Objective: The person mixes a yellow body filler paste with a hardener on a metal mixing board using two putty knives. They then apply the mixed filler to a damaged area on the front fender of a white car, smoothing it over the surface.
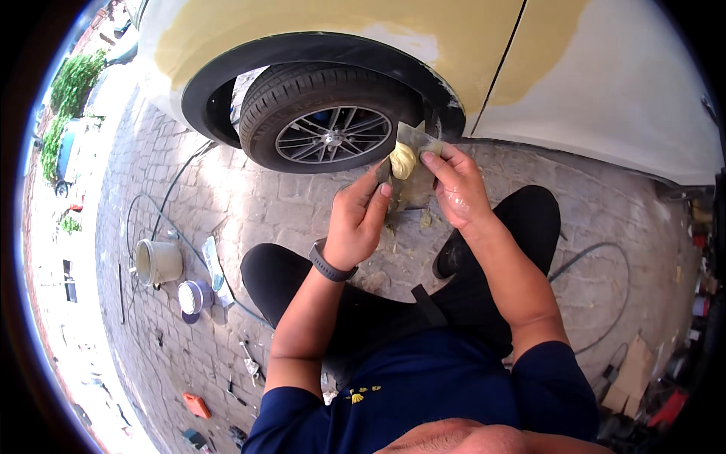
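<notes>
My left hand [363,212] is closed on a thin dark spreader [384,172], thumb pressed on it, with a watch on the wrist. My right hand [457,185] pinches a flat greyish spreader [414,133] between thumb and fingers; some pale smears show on its palm side. A glob of pale yellow paste [403,160] sits between the two spreaders. Behind them are a tyre with an alloy wheel [333,138] and the car's panel [423,23], which has yellowish patches over white.
I sit on paving [597,219] between hoses [624,253]. Left are a bucket [159,262], a lidded tub [195,297], a long pale packet [213,261], an orange object [197,405] and scattered tools [249,363]. Cardboard [635,371] and clutter lie at right. The car's door [605,98] extends rightward.
</notes>
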`<state>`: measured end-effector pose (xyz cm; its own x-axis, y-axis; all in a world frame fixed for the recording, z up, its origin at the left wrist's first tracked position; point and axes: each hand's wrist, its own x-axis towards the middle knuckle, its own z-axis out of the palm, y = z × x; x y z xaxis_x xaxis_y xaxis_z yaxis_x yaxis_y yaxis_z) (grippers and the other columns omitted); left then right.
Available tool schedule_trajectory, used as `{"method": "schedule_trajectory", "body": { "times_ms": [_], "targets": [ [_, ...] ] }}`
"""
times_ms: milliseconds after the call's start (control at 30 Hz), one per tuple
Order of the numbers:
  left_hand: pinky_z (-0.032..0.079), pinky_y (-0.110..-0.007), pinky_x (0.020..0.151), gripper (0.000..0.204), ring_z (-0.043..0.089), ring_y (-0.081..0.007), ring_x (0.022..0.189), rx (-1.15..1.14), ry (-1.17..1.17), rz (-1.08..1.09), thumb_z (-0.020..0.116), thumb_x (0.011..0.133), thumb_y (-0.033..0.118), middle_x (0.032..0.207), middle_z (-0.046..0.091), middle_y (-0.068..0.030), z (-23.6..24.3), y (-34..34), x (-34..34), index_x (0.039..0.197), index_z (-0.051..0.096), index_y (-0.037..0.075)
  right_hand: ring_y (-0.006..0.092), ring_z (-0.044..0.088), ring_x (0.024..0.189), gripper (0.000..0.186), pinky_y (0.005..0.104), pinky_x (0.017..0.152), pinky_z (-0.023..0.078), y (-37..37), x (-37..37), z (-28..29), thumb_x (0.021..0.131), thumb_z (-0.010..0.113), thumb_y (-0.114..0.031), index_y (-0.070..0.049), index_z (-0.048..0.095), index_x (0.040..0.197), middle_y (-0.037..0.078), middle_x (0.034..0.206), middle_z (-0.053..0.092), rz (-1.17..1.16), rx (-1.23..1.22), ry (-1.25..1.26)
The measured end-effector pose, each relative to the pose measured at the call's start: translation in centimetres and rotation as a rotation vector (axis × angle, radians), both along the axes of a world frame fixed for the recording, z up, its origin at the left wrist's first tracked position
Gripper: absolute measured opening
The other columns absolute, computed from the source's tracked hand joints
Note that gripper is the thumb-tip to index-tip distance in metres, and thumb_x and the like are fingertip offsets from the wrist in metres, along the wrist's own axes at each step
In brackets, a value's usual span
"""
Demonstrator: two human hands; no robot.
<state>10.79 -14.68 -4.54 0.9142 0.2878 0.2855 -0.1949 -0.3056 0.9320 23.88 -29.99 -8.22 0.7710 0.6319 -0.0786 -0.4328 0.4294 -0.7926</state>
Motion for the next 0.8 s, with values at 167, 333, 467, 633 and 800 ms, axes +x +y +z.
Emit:
{"method": "schedule_trajectory", "body": {
  "times_ms": [167,333,467,633,800],
  "targets": [
    [0.053,-0.033,0.074,0.029,0.064,-0.0164,0.079,0.129,0.170,-0.084,0.060,0.105,0.010,0.094,0.072,-0.0167,0.5,-0.6,-0.6,0.129,0.066,-0.005,0.0075,0.063,0.097,0.018,0.0266,0.087,0.050,-0.6,0.8,1.2,0.103,0.067,-0.006,0.000,0.071,0.119,0.002,0.111,0.071,-0.159,0.100,-0.181],
    [0.046,-0.027,0.074,0.023,0.054,-0.0075,0.083,0.022,0.197,-0.013,0.057,0.110,0.015,0.091,0.066,-0.0007,-0.8,0.3,-0.6,0.116,0.067,-0.005,0.0072,0.060,0.096,0.017,0.0250,0.083,0.048,-3.6,1.7,4.0,0.103,0.066,-0.002,0.001,0.070,0.119,0.005,0.109,0.069,-0.373,0.009,-0.826],
    [0.047,-0.024,0.085,0.027,0.059,-0.0060,0.094,-0.321,0.092,0.048,0.052,0.113,0.019,0.103,0.070,0.0000,-0.6,0.6,0.0,0.115,0.069,-0.002,0.0158,0.062,0.088,0.016,0.0298,0.077,0.049,-2.9,0.6,4.2,0.102,0.066,-0.007,0.005,0.072,0.111,0.008,0.100,0.067,-0.080,-0.148,-0.908],
    [0.048,-0.024,0.082,0.027,0.059,-0.0066,0.091,-0.420,-0.010,0.197,0.053,0.113,0.020,0.098,0.069,0.0001,-0.6,1.4,0.1,0.114,0.068,-0.002,0.0159,0.061,0.077,0.021,0.0343,0.067,0.048,-4.2,3.2,4.1,0.105,0.064,-0.015,0.005,0.070,0.105,0.004,0.086,0.066,0.110,-0.456,-1.271],
    [0.045,-0.022,0.081,0.027,0.056,-0.0044,0.089,-0.433,-0.067,0.314,0.056,0.112,0.020,0.097,0.068,0.0015,-1.8,2.1,0.3,0.109,0.069,-0.003,0.0116,0.065,0.089,0.017,0.0350,0.076,0.053,-2.9,3.0,1.4,0.107,0.063,-0.015,-0.001,0.071,0.113,0.001,0.099,0.072,-0.292,-0.145,-0.314]
  ]
}}
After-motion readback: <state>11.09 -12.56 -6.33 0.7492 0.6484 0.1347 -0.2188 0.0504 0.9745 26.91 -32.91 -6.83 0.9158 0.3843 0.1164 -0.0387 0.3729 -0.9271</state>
